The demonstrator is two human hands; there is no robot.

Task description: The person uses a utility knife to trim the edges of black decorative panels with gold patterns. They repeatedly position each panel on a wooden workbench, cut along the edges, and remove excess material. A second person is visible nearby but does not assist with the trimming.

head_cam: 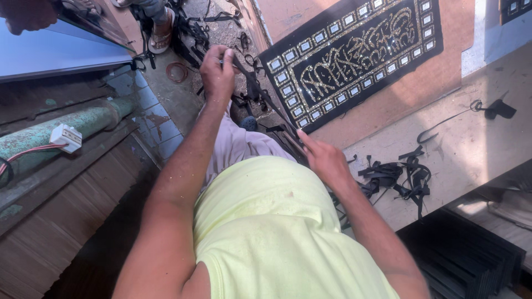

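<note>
Nearest the camera is the person's own body in a pale yellow-green shirt (277, 232), with both bare arms reaching away from it. The right hand (324, 158) lies at the near edge of the bench (471, 138), fingers stretched out flat and pressed on the near end of a long thin black strip (265, 97); whether they close around it cannot be told. The strip runs taut from there, up and away, to the left hand (217, 69), which is raised off the bench with fingers and thumb pinched shut on the far end. The two hands are well apart, joined only by the strip.

Just beside the right hand, on the bench's near part, lies a tangled heap of black offcuts (399, 177), curled and knotted. Further along the pale surface, near its right edge, sits another small black scrap with a thin curling tail (487, 108).

Beyond the strip, at the far side of the bench, lies a black rectangular panel (354, 55) with glittering gold ornament and a border of small shining squares, resting on a reddish-brown sheet (432, 77).

To the left, below bench level, are worn blue floor tiles (152, 119), a green pipe (72, 124) with a white connector block (66, 137), and more black scraps scattered on the floor (205, 30). At the far end another person's sandalled foot (160, 27) shows.
</note>
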